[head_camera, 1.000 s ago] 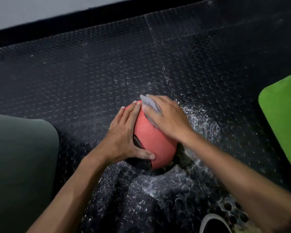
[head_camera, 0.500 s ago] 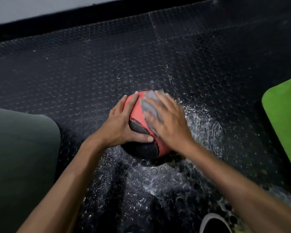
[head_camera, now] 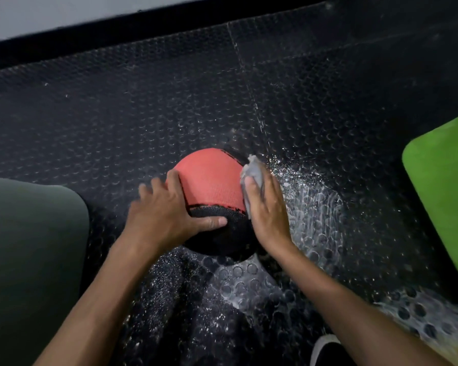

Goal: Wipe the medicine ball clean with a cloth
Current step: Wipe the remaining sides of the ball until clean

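While my left hand (head_camera: 167, 220) braces the round red-and-black rubber medicine ball (head_camera: 212, 180) with spread fingers, my right hand (head_camera: 267, 212) should press the gripped grey cloth (head_camera: 253, 173) firmly down its right side.

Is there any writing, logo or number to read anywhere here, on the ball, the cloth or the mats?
None can be read.
Medicine ball: its visible red and black panels show only texture, no print.
Grey cloth: plain.
Green mat and dark mat: no marks show.
Studded floor: only raised dots and pale wet-looking streaks.
Any print under the left hand or right hand is hidden.
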